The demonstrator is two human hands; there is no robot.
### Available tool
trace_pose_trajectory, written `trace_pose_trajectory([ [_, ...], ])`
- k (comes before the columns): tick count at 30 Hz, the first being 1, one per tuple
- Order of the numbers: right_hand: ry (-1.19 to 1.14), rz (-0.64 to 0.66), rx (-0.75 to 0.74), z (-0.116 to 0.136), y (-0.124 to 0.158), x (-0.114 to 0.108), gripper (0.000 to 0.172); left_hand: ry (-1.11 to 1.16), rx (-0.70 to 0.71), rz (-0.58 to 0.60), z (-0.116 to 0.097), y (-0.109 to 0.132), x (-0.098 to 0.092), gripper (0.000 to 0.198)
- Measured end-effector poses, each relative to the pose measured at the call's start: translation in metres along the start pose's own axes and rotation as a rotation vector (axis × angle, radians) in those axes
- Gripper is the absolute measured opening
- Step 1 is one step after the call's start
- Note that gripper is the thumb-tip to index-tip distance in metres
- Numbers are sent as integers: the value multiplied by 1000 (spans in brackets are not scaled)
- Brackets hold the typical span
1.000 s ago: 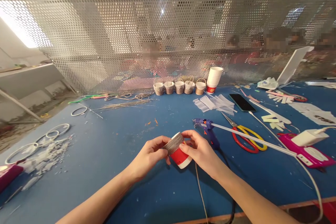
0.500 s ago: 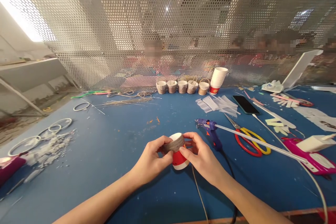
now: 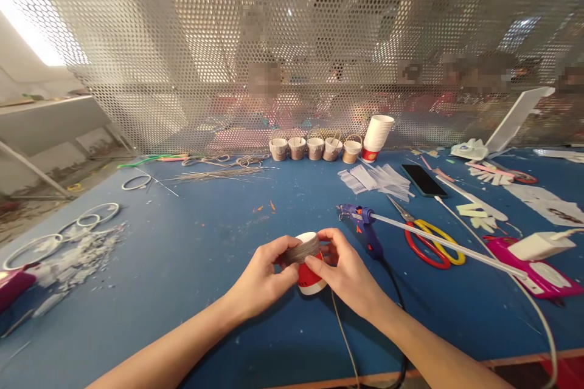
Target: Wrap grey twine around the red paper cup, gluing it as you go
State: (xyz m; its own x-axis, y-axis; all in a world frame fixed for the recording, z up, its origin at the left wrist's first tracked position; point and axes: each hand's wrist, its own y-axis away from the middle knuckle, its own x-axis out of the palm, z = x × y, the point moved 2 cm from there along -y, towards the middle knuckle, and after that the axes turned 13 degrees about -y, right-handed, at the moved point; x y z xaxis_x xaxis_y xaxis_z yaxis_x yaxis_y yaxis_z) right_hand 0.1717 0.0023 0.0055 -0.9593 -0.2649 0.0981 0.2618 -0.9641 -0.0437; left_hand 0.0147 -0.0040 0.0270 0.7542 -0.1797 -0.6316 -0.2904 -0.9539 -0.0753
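Between my two hands is a red and white paper cup [image 3: 312, 276], its upper part wrapped in rows of grey-brown cord [image 3: 305, 250]. My left hand [image 3: 269, 270] closes on the cup's left side, thumb and fingers against the wound cord. From the right, my right hand [image 3: 340, 264] grips it with the thumb on the front near the lowest row; its other fingers are partly hidden behind the cup. A loose length of cord [image 3: 343, 328] hangs from beneath my right hand to the table's front edge.
Right of my hands lie a blue glue gun [image 3: 365, 225] with a long glue stick, red and yellow scissors [image 3: 429, 237] and a phone [image 3: 424, 180]. Several small cord-wrapped cups [image 3: 315, 149] and stacked paper cups [image 3: 378, 137] stand before a perforated metal screen [image 3: 182, 73]. White scraps [image 3: 86, 255] lie left.
The view has shifted slightly, so the table things appear a little further left. Both hands keep their hold on the cup, and my right thumb has moved slightly left across its front.
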Motion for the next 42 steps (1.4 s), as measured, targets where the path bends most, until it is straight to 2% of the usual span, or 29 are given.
trace_pose_trajectory([
  [3, 0, 5, 26, 2, -1, -2, 30, 76, 0, 33, 0, 0, -3, 30],
  [10, -21, 51, 62, -1, -2, -9, 30, 86, -16, 81, 1, 0, -4, 25],
  [15, -86, 55, 57, -5, -4, -14, 25, 201, -60, 79, 2, -3, -6, 26],
  [19, -71, 41, 22, -1, -6, -19, 29, 260, -82, 101, 4, -5, -8, 30],
  [21, -6, -7, -4, 3, -6, -23, 34, 272, -71, 107, 5, -6, -10, 31],
  [24, 113, -99, -59, 7, -5, -27, 35, 170, -39, 36, 5, -7, -14, 31],
  [28, 254, -94, -203, 9, -4, -26, 24, -78, 58, -62, 4, -8, -18, 41],
  [33, 414, 27, -346, 9, 1, -24, 12, -245, 164, -8, 6, -8, -18, 46],
  [38, 478, 111, -312, 5, 6, -27, 12, -280, 210, 33, 8, -8, -20, 48],
  [42, 496, 139, -283, 3, 7, -25, 13, -204, 160, 41, 9, -8, -22, 46],
])
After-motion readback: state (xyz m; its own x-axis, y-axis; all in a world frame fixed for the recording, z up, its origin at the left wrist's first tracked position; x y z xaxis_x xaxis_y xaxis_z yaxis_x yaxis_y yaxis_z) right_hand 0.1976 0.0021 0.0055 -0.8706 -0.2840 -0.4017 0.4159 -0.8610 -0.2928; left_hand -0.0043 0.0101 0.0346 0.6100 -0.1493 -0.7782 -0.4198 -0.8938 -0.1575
